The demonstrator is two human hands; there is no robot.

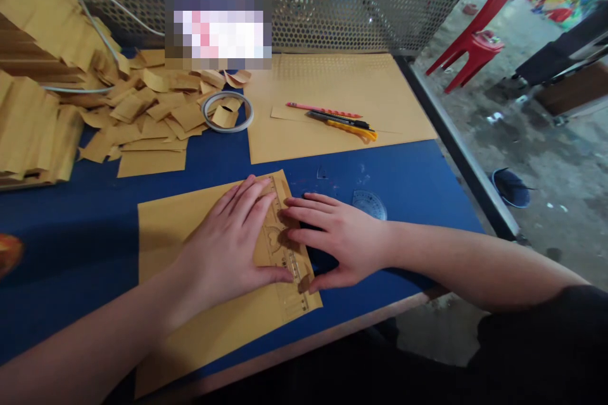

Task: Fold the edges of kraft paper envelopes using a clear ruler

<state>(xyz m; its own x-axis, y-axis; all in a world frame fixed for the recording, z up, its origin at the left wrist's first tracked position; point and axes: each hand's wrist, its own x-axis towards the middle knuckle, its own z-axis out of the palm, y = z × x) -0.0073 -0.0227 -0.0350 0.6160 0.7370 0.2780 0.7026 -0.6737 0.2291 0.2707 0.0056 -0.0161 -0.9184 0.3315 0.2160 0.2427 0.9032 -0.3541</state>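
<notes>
A sheet of brown paper point(166, 247) lies on the blue tabletop in front of me. Along its right edge rests a clear plastic ruler point(274, 239) with cut-out shapes. My left hand point(232, 234) is spread over the paper, its fingertips and thumb pressing on the ruler. From the right, my right hand point(335, 237) reaches in with fingers stretched apart, the tips at the ruler's right side and the paper's edge. Just beyond the right hand is a clear protractor point(370, 204). A small clear set square point(322, 172) lies farther back.
Another brown sheet point(332, 82) bears a pink pencil point(323, 109) and yellow-black utility knives point(346, 125). Cut paper pieces point(161, 107) and a tape roll point(204, 115) lie back left, beside stacked folded paper point(28, 120). A perforated metal panel point(323, 0) closes the back. A red chair point(479, 47) stands beyond the table.
</notes>
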